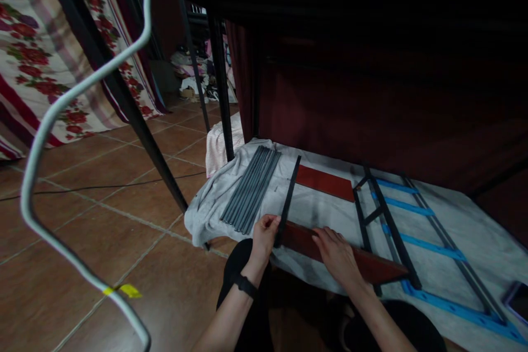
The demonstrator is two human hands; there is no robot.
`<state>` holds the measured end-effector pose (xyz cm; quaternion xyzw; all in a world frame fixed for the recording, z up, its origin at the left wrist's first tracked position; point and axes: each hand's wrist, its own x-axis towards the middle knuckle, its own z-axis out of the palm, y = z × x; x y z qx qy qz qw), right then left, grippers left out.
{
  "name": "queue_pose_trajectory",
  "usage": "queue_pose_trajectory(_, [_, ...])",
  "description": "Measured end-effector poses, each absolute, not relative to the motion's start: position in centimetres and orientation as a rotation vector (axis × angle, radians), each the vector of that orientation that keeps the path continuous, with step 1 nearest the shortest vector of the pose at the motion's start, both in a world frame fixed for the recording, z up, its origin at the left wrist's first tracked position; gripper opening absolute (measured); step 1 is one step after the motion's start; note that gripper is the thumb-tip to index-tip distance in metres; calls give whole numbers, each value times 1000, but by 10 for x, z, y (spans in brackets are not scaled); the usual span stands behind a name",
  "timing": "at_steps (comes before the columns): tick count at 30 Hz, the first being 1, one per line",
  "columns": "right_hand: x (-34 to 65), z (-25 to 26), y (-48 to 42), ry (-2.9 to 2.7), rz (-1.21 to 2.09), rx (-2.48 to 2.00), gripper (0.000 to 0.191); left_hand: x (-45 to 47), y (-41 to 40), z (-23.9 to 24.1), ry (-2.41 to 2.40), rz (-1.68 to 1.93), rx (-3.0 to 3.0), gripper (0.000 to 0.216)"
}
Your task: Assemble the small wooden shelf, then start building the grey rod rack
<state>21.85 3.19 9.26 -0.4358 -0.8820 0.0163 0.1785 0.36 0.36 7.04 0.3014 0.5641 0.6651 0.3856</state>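
Observation:
My left hand point(266, 234), with a black band on its wrist, is closed with thumb and fingertips pressed together. It touches the near end of a flat black metal bar point(291, 190), at the left corner of a reddish-brown board point(381, 265). Whatever is between those fingertips is hidden. My right hand point(336, 256) has its fingers over the upper edge of this board, which is tilted along the near edge of the bed. Farther back, a second reddish board point(325, 181) lies between the black bar and another dark bar point(362, 220).
A row of grey metal tubes point(251, 190) lies at the left on the grey sheet point(202, 214). To the right are a black frame point(391, 225) and bright blue slats point(433, 241). A phone point(517, 302) rests at the right edge. A bent pale tube point(61, 104) crosses the left foreground.

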Motion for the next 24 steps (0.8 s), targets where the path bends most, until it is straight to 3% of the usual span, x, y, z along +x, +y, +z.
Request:
queue_pose_trajectory(10, [216, 93, 31, -2472, 63, -1281, 30, 8, 4, 70, 1469, 1771, 793, 21])
queue_pose_trajectory(18, [218, 95, 33, -2489, 108, -1250, 31, -2, 9, 74, 1377, 1598, 867, 33])
queue_pose_trajectory(24, [218, 93, 33, -2490, 99, -1248, 32, -1, 11, 69, 1470, 1667, 1148, 19])
